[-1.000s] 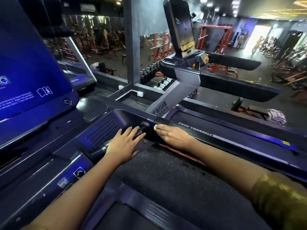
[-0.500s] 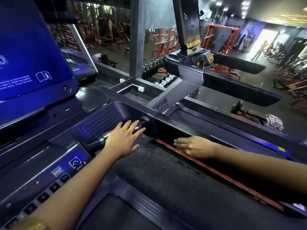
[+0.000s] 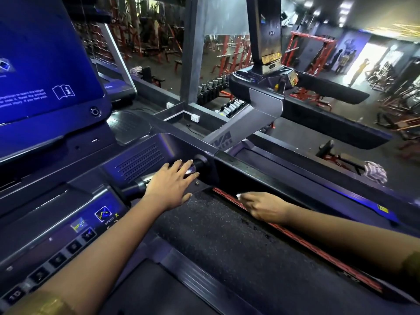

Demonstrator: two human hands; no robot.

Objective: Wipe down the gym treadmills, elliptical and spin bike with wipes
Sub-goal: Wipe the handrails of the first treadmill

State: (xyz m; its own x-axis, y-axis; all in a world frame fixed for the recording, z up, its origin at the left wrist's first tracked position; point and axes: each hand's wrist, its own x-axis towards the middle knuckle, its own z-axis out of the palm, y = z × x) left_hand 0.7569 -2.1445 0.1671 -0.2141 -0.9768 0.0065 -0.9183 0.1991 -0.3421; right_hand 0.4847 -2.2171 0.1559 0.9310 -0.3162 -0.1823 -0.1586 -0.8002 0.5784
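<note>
The person stands at the near treadmill (image 3: 227,237), which fills the lower frame: its blue console screen (image 3: 45,64) rises at the left, a button panel (image 3: 68,237) lies below that, and its black side rail (image 3: 268,178) runs from the middle away to the right. The left hand (image 3: 169,186) lies flat on the handlebar grip (image 3: 136,186) in front of the console, palm down, fingers straight and spread, their tips reaching the knob end of the bar. The right hand (image 3: 264,206) is low against the inner face of the side rail, just above the red strip (image 3: 318,248) that edges the speckled deck; its fingers point left and are loosely bent, but the hand is blurred and I cannot tell whether it holds a wipe. Both forearms are bare, with a gold cuff (image 3: 411,262) at the right edge. A second treadmill (image 3: 263,105) stands just beyond the rail, and a striped cloth (image 3: 375,172) lies on the floor past it
</note>
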